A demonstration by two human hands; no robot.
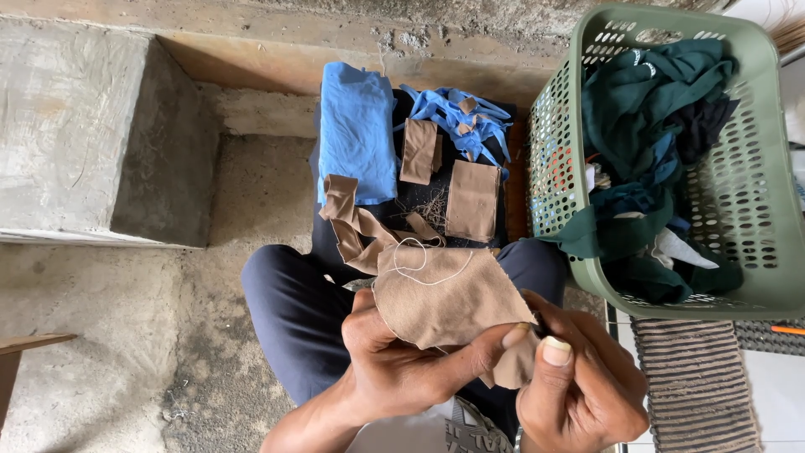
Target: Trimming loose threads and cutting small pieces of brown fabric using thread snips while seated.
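Currently, at this moment:
Left hand (394,365): closed on the tan cloth piece (444,298); thumb on top, reaching toward 3 o'clock, remaining fingers curled underneath.
Right hand (579,386): pinched shut on the cloth's lower right corner; thumb pressed against that edge.
Tan cloth piece: held above the lap, spreading from both hands toward 12 o'clock; the thumbs meet at its 5 o'clock corner.
White thread (423,264): lies looped on the cloth's upper edge.
Dark board (415,201): at 12 o'clock of the hands; carries blue cloth (356,130), blue scraps (465,117) and brown rectangles (472,200).
Green basket (755,210): at 2 o'clock, filled with dark green clothing (646,109).
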